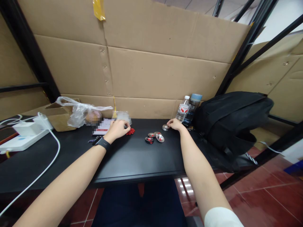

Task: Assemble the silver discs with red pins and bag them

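Right hand (174, 124) fingertips pinching metal disc (165, 127) just left of it; left hand (118, 128) curled beside red cord (130, 131); remaining discs (154, 137) between hands, nearer right.

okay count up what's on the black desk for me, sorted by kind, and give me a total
Metal discs: 4, one at the right hand, three in a cluster
Red knotted cords: 1, by the left hand
Bottles: 2
Backpacks: 1
Power strips: 1
Plastic bags: 1
Cardboard boxes: 1
Total: 11
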